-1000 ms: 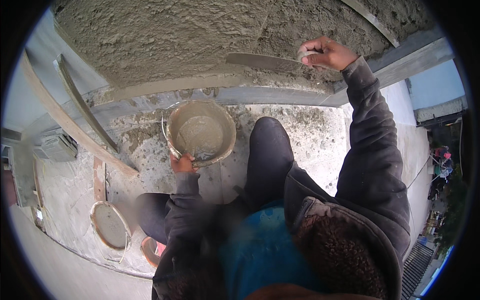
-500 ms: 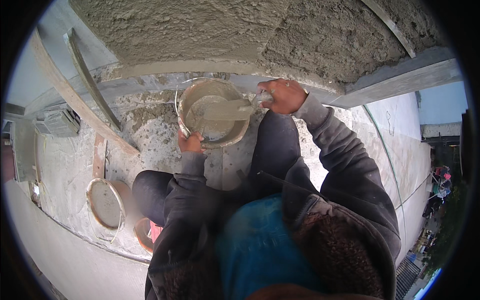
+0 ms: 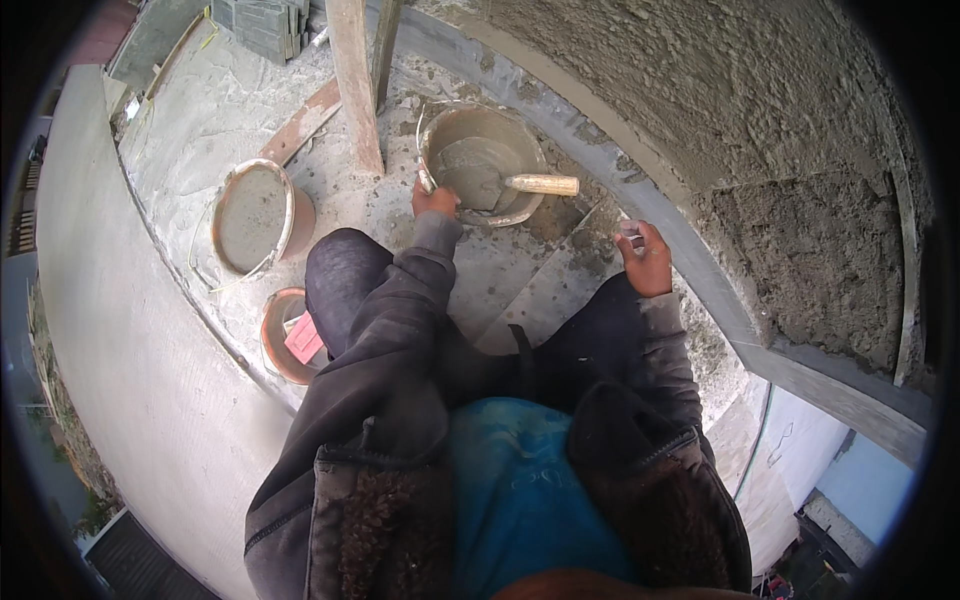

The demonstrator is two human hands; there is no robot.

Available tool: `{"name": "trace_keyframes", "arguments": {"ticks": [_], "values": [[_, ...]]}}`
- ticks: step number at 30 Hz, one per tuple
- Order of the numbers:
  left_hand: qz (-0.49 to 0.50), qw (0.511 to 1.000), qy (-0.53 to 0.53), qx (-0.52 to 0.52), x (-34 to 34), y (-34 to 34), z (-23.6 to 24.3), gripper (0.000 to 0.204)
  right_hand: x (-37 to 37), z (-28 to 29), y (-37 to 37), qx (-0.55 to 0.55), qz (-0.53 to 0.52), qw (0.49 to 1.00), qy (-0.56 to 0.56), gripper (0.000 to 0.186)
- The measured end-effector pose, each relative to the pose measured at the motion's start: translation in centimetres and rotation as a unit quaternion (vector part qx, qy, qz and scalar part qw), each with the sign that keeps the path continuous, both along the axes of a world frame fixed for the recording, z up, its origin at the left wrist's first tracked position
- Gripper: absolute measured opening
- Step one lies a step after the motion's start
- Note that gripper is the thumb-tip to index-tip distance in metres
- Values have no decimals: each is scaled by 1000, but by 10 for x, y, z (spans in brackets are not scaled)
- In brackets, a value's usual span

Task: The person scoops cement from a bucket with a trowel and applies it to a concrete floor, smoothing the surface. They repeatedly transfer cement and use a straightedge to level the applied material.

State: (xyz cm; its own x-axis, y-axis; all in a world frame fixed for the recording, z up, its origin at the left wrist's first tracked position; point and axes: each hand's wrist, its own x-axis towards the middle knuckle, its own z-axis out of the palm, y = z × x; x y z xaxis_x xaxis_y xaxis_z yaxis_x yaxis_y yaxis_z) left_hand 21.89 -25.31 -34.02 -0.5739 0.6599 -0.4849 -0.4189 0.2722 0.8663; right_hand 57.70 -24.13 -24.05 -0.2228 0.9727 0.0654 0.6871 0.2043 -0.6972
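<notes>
A round bucket (image 3: 535,150) with wet grey mortar (image 3: 480,165) inside stands ahead of me on the dirty floor. My left hand (image 3: 436,200) is closed on its near left rim, beside the wire handle; the fingertips are partly hidden. A trowel lies in the bucket, its blade in the mortar and its wooden handle (image 3: 545,184) resting across the right rim. My right hand (image 3: 647,260) is apart from the bucket, to its right and nearer me. Its fingers are loosely bent and separated, with pale smears on them and no tool between them.
To the left stand a second mortar-filled bucket (image 3: 300,222) and a smaller pot (image 3: 273,335) holding a pink-red object (image 3: 303,338). Wooden boards (image 3: 352,90) lean beyond them, near stacked grey tiles (image 3: 262,28). A freshly rendered wall (image 3: 690,90) with a ledge runs along the right.
My right hand has let go of the trowel, which now rests in the bucket, and has drawn back to the right. My left hand still grips the rim. The view has turned left.
</notes>
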Motion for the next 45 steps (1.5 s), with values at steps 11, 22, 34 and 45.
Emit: {"name": "trace_keyframes", "arguments": {"ticks": [11,22,34,45], "values": [[126,971,-92,-183,-154,-54,-88,59,-27,-64,-12,-113,-8,991,66,19],[68,836,529,128,-87,87,44,53,-28,-69,-19,-83,-80,991,73,15],[-65,781,617,-62,-169,314,135,42,-17,3,-73,8,-101,991,-90,15],[-9,767,544,340,-178,217,379,61,-34,-26,-52,-52,-41,989,134,14]]}}
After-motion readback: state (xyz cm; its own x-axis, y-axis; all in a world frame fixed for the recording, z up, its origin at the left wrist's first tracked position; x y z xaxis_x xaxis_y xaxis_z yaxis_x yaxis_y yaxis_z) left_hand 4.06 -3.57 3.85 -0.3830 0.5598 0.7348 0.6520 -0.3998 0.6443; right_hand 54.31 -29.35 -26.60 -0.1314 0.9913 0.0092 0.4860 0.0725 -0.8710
